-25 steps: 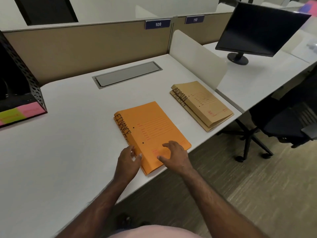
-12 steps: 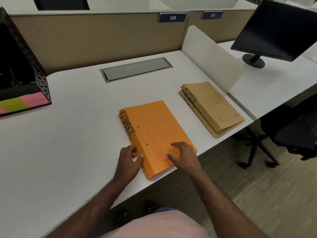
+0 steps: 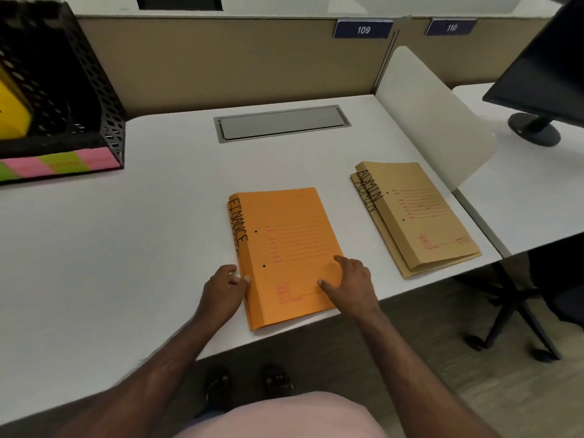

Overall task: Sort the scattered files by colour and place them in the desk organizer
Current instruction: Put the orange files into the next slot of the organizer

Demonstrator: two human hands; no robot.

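Note:
A stack of orange files [image 3: 290,245] marked FINANCE lies near the desk's front edge. My left hand [image 3: 222,292] pinches the stack's spine edge at its near left side. My right hand [image 3: 350,281] rests flat on the top cover, fingers spread. A stack of tan files [image 3: 414,216] marked ADMIN lies to the right, untouched. The black mesh desk organizer [image 3: 94,90] stands at the far left, with a yellow file [image 3: 12,105] inside and pink and green labels along its front.
A grey cable hatch [image 3: 281,123] is set into the white desk [image 3: 110,248]. A white divider panel [image 3: 433,118] separates the neighbouring desk, where a black monitor [image 3: 543,74] stands. An office chair base [image 3: 518,317] sits on the floor at right.
The camera has swung left and down, so the organizer shows more fully. Both hands stay on the orange stack in about the same grip.

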